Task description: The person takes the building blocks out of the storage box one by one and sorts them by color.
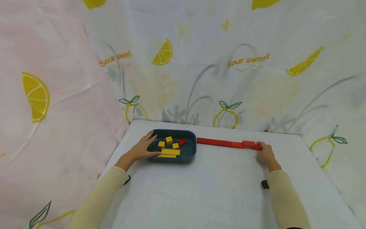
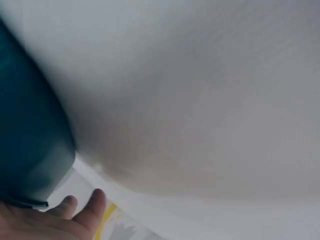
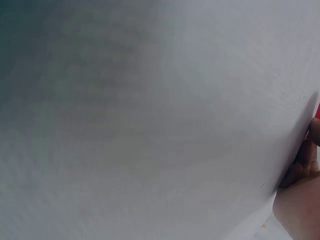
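My left hand (image 1: 143, 149) spreads over the left end of a dark blue-green tub (image 1: 191, 149), fingers fairly straight and touching its rim. Inside the tub lie several yellow blocks (image 1: 170, 152), some cubes and some long, plus a red cube (image 1: 181, 142). From the tub's right side a row of red blocks (image 1: 220, 142) runs across the table. One red block (image 1: 248, 143) near its right end sits a little out of line. There my right hand (image 1: 265, 155) pinches a red block (image 1: 258, 146), partly covered by the fingers. The right wrist view catches only a red sliver (image 3: 318, 112) beside the fingers.
A white cloth covers the table (image 1: 200, 187). Behind it hangs a lemon-printed curtain (image 1: 186, 82), and a pinkish one (image 1: 65, 127) stands along the left. The table's back edge lies close behind the tub and the red row.
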The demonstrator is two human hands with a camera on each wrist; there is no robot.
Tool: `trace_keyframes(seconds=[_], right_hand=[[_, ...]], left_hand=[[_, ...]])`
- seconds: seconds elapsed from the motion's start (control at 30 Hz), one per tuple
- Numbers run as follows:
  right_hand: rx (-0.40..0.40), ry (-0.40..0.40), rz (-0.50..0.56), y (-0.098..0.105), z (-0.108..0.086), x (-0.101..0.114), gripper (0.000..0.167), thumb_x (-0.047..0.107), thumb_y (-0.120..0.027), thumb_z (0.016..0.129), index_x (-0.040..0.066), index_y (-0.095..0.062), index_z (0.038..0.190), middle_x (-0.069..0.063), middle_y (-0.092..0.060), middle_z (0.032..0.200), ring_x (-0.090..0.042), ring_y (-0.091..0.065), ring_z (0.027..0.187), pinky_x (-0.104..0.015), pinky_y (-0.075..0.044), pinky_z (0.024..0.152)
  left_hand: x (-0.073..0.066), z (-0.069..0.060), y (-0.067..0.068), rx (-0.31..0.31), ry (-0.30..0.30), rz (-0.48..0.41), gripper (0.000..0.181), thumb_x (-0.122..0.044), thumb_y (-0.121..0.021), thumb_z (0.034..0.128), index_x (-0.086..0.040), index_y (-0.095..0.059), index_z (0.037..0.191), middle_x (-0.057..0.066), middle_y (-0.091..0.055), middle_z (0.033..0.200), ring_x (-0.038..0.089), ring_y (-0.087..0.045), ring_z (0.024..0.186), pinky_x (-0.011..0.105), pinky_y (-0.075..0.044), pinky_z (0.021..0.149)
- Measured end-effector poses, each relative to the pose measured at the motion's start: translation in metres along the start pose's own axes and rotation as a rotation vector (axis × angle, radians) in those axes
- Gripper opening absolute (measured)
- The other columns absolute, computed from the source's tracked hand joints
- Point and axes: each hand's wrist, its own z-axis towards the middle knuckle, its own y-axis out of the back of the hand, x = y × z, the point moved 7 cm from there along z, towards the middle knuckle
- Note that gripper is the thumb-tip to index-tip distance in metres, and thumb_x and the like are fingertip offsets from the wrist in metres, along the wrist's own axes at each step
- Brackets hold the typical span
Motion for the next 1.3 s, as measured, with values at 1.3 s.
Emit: trace_keyframes(seconds=[1.3], right_hand=[[0.038, -0.018, -0.020, -0.002, 0.002, 0.000, 0.054, 0.006, -0.035, 0.095, -0.003, -0.031, 0.148, -0.042, -0.026, 0.140, -0.057, -0.032, 0.130, -0.069, -0.028, 0.106]], left_hand=[[0.001, 0.000, 0.000, -0.004, 0.008, 0.001, 0.103, -0.072, -0.066, 0.0786, -0.014, -0.030, 0.156, 0.014, -0.002, 0.167, 0.047, -0.016, 0.149, 0.067, -0.025, 0.114]])
